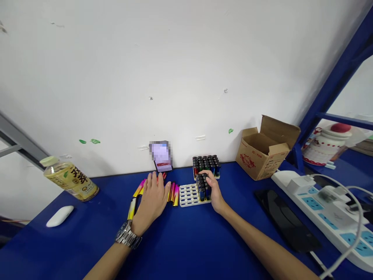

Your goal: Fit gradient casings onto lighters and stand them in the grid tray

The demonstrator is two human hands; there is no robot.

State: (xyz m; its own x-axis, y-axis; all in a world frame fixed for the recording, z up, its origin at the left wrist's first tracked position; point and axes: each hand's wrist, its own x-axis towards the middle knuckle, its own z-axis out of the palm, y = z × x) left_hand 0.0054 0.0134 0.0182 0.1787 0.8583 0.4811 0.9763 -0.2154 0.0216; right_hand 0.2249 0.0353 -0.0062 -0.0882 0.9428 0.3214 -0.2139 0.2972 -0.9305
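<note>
My left hand (154, 196) lies flat, fingers stretched out, over a pile of shiny tubes (176, 194) with pink-to-yellow bodies. More yellow tubes (132, 208) stick out on its left side, and some are hidden under the palm. Beside it is a white tray (189, 194) with rows of oval holes. Several black-topped, dark blue tubes (202, 193) stand upright in the tray's right part. My right hand (216, 192) is curled around the right side of these tubes; its fingertips are partly hidden. Behind them stands a second tray full of black-topped tubes (206, 161).
A phone (161, 156) leans against the wall. To the right are an open cardboard box (262, 151), a black phone (287, 219) and a power strip (323, 217) with chargers and cables. On the left are a drink bottle (71, 179) and a white case (60, 216).
</note>
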